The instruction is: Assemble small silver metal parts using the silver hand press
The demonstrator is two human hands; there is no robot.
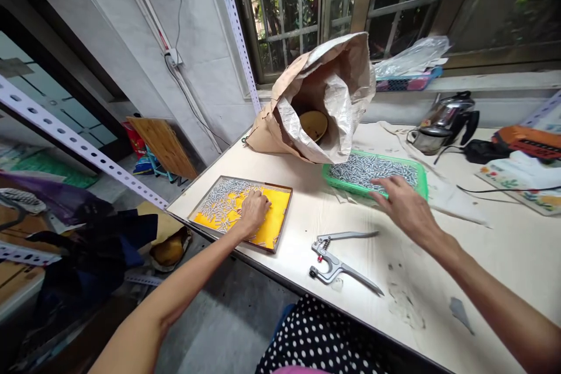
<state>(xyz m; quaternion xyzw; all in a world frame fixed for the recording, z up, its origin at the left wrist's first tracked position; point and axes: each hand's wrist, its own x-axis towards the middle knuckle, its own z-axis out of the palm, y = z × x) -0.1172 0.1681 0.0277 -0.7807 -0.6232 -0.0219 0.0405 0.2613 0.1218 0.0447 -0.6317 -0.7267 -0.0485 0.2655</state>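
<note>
My left hand point(253, 211) rests with curled fingers on a flat yellow tray point(275, 223), right among several small silver metal pieces spread over its left half. What the fingers pinch, if anything, is hidden. My right hand point(404, 204) reaches out, fingers stretched and apart, over the near rim of a green tray point(423, 177) filled with the same small metal pieces. It holds nothing. Metal hand pliers point(335, 259) lie on the table between my two arms.
A big crumpled paper sack point(322, 96) lies open behind the trays, a yellow bowl point(313, 124) inside it. A kettle point(442, 120), black cable and orange item sit at the back right. The table edge drops off at the left onto floor clutter.
</note>
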